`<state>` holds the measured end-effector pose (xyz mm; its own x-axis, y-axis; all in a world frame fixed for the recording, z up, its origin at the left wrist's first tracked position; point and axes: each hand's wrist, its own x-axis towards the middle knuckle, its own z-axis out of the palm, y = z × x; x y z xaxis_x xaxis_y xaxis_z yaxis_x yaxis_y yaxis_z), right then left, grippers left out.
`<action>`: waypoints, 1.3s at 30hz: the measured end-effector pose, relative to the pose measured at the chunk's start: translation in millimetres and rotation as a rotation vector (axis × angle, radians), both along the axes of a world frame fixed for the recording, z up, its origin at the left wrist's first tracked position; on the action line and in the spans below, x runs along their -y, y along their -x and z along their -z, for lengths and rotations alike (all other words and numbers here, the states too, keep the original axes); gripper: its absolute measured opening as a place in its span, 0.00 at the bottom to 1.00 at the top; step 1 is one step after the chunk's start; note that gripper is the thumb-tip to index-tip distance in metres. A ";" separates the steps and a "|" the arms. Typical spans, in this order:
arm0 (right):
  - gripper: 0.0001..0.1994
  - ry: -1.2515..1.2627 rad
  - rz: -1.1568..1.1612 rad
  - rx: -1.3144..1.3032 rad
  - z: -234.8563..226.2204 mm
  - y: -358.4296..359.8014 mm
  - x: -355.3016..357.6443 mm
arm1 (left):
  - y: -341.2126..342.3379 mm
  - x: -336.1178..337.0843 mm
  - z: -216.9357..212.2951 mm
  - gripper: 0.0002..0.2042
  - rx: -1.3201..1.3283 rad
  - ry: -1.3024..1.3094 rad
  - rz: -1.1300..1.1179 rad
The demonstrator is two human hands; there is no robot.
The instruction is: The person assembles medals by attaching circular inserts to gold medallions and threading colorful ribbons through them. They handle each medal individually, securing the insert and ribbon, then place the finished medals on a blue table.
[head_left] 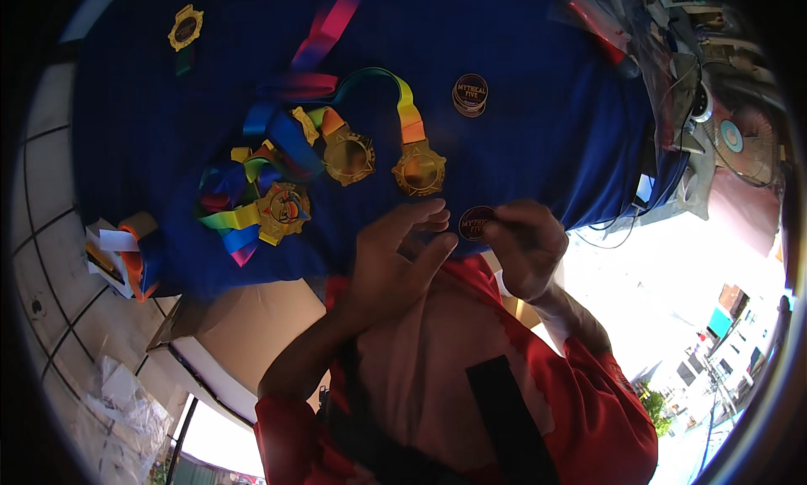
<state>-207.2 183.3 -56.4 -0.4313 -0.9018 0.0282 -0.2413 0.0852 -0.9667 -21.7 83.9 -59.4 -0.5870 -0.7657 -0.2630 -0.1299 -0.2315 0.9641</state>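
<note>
Between the thumb and fingers of my right hand (530, 243) is a round dark sticker (477, 223) with a light rim and lettering. My left hand (402, 251) is just left of it, thumb and fingers apart, with nothing in them. Right beyond my hands lies a gold medal (419, 169) on a rainbow ribbon, its round centre plain. Another gold medal (348, 155) lies to its left. Farther left, a gold medal (283, 213) with a coloured centre rests among tangled ribbons. A small stack of similar round stickers (470, 96) sits farther back.
A dark blue cloth (538, 140) covers the table. At the far left lies a gold medal (185, 28) with a dark round centre. Ribbon rolls (141, 250) are at the left edge, an open cardboard box (252, 325) below. A fan (744, 140) and clear plastic bags (601, 23) stand right.
</note>
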 end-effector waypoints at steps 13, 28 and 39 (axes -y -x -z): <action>0.16 0.301 -0.139 -0.335 -57.4 -23.1 56.8 | -7.3 -8.2 -56.6 0.11 -0.178 -0.017 -0.281; 0.21 0.429 -0.258 -0.656 -72.3 -12.6 57.2 | -3.5 -13.4 -67.6 0.09 -0.122 0.421 -0.299; 0.19 0.417 -0.253 -0.683 -69.2 -8.2 51.6 | -5.1 -10.6 -68.8 0.10 -0.133 0.366 -0.233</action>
<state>-199.0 131.7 12.8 0.0151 -0.8268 0.5622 -0.7488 -0.3820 -0.5417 -16.6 94.5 9.4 -0.3987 -0.9098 0.1156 0.0155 0.1194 0.9927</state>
